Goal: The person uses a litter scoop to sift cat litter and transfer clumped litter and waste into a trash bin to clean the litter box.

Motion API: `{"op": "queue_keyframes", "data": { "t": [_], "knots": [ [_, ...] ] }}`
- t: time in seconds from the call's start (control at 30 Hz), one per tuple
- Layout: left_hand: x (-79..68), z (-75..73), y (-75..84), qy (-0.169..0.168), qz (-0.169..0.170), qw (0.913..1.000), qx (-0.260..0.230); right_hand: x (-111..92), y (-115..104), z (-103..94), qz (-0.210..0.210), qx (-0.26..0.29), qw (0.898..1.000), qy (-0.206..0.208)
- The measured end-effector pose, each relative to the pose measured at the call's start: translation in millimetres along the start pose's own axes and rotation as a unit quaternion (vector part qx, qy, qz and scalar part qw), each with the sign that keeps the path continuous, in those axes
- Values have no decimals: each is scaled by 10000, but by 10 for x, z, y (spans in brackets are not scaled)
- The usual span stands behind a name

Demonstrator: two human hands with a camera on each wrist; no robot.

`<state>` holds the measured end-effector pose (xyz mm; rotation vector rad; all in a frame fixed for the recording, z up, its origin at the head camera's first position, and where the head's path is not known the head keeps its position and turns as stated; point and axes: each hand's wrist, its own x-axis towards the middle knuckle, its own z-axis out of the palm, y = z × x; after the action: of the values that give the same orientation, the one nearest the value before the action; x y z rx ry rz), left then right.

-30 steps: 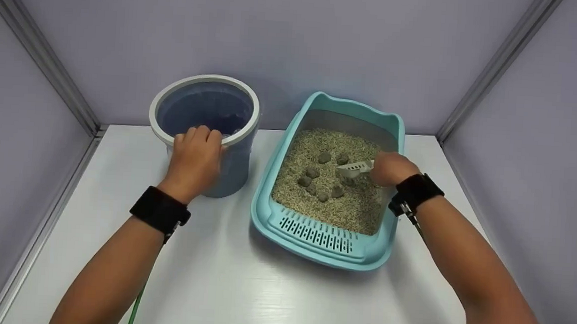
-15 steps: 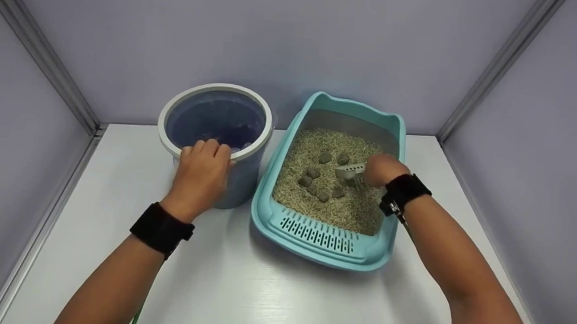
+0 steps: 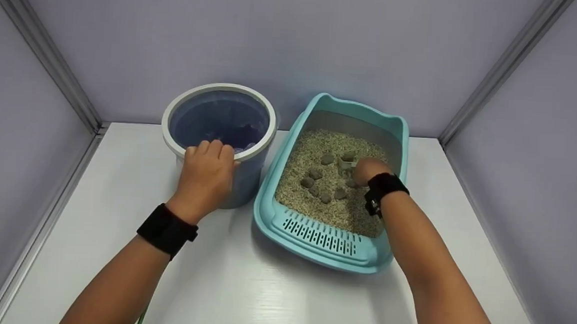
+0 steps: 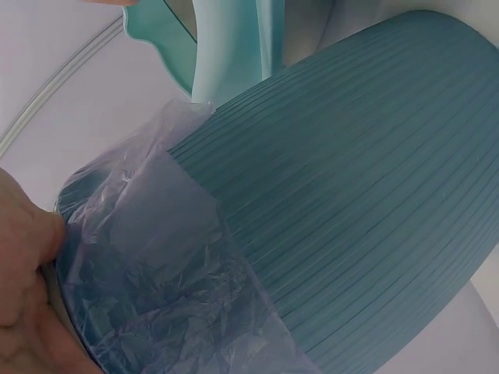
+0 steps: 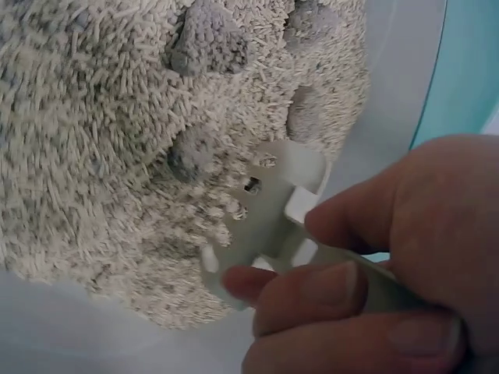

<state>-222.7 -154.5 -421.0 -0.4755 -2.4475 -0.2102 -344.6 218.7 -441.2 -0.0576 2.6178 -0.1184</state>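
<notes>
My left hand [image 3: 205, 179] grips the near side of the pale rim of a blue-grey trash bin [image 3: 250, 177]. A translucent purple bag [image 4: 179, 273] lines the bin and folds over its outside in the left wrist view. My right hand [image 3: 369, 171] holds a pale slotted litter scoop [image 5: 269, 206] by its handle, low over the litter [image 3: 294, 197]. The scoop's head lies against the pellets, close to several dark round clumps [image 3: 315, 173]. In the head view my right hand hides part of the scoop.
The turquoise litter box [image 3: 266, 205] stands right beside the bin on a white table [image 3: 269, 306]. Its slotted front ledge [image 3: 319, 239] faces me. Grey panels [image 3: 296, 37] enclose the table at the back and both sides.
The bin and my left hand have shifted right, towards the litter box. My right hand has moved left with the scoop, whose head now sits nearer the upper clumps.
</notes>
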Motion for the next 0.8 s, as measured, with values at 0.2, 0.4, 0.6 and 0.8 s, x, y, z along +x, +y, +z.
{"op": "queue_keyframes", "data": {
  "t": [0.2, 0.4, 0.6, 0.8],
  "knots": [
    [23, 21, 26, -228, -52, 9997, 5, 102, 74, 78, -45, 389, 9985, 374],
    [73, 40, 12, -376, -101, 9992, -45, 165, 127, 77, -114, 511, 9979, 387],
    [80, 50, -34, -370, -132, 9992, -53, 79, 95, 26, -288, 686, 9960, 491],
    [99, 55, -70, -203, -154, 9996, -70, -125, 91, -39, -714, 682, 9855, 1381]
  ]
}}
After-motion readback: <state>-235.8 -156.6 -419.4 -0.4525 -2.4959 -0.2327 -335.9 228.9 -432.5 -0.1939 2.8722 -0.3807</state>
